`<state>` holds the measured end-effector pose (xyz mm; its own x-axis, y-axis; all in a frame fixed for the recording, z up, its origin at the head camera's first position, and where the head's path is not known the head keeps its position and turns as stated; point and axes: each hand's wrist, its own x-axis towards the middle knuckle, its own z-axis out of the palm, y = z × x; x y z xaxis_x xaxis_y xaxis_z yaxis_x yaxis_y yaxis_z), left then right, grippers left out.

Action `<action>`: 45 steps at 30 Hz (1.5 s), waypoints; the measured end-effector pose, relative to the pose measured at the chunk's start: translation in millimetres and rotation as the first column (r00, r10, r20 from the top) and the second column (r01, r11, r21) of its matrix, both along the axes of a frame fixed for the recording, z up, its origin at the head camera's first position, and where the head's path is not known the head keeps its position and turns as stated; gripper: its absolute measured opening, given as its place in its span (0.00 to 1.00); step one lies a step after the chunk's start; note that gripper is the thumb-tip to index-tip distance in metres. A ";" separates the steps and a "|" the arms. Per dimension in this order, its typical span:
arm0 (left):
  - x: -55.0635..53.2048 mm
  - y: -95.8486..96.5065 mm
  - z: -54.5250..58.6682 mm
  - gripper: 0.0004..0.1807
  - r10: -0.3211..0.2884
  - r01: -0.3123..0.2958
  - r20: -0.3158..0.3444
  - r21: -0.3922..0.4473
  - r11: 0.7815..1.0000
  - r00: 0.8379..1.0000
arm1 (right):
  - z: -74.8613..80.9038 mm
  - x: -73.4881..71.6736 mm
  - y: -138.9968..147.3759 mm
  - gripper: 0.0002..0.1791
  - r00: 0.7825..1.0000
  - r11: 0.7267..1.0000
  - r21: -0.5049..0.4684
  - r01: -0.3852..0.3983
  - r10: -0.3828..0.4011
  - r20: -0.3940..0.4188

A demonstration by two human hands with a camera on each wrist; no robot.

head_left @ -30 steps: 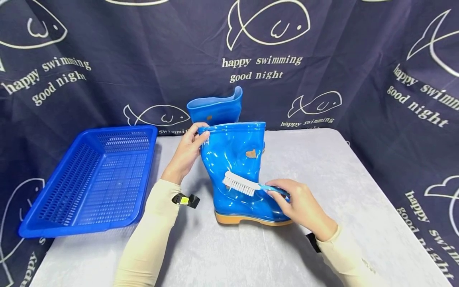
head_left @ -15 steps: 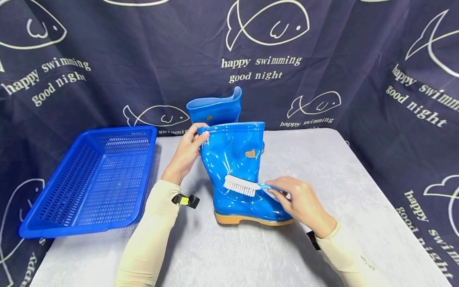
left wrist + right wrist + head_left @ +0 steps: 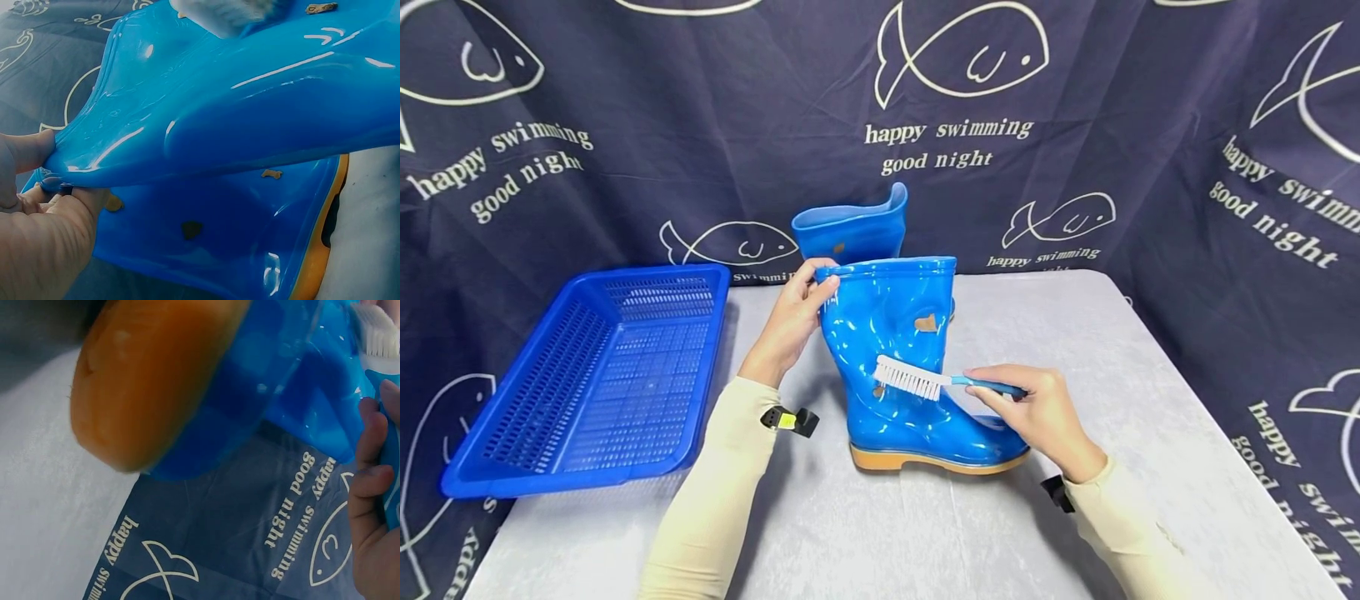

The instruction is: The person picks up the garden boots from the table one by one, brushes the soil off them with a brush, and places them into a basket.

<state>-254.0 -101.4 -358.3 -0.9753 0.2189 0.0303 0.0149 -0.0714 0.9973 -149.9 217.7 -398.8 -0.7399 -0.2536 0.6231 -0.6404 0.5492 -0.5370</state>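
A shiny blue rain boot (image 3: 880, 321) with a tan sole stands upright on the table, its toe to the right. With thumb and fingers my left hand (image 3: 790, 321) pinches the back of its top rim, as the left wrist view also shows at the boot's edge (image 3: 81, 150). My right hand (image 3: 1037, 408) grips the blue handle of a white-bristled brush (image 3: 913, 379). The brush head lies in front of the boot's ankle, near a small brown patch (image 3: 878, 390); whether the bristles touch is unclear. A larger brown patch (image 3: 926, 322) marks the upper shaft.
A second blue boot (image 3: 857, 229) stands behind the first, mostly hidden by it. To the left sits a blue plastic basket (image 3: 700, 400) with perforated walls. A dark curtain (image 3: 955, 208) with fish drawings hangs round the grey table (image 3: 1045, 325).
The brush in my right hand dips slightly, then shifts up and to the right, uncovering the brown patch at the ankle. My left hand keeps its hold on the boot rim.
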 end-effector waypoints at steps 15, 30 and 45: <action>-0.8 2.1 -1.3 0.10 0.003 -0.003 -0.004 0.037 0.999 1.000 | -13.5 4.4 1.3 0.14 0.992 0.996 0.027 -0.081 0.078 0.095; -0.6 2.3 -1.9 0.10 0.006 -0.005 -0.008 0.037 0.999 1.000 | -11.0 -0.8 1.7 0.14 0.992 0.995 0.000 -0.096 0.096 0.082; 2.0 2.6 1.0 0.11 0.000 0.000 -0.009 0.019 1.000 1.000 | -0.3 2.1 8.1 0.16 0.991 0.993 0.008 -0.119 0.119 0.059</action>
<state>-252.0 -98.8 -357.4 -0.9749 0.2181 0.0438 0.0244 -0.0908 0.9956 -147.8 225.9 -399.0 -0.7388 -0.3488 0.5766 -0.6695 0.4774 -0.5691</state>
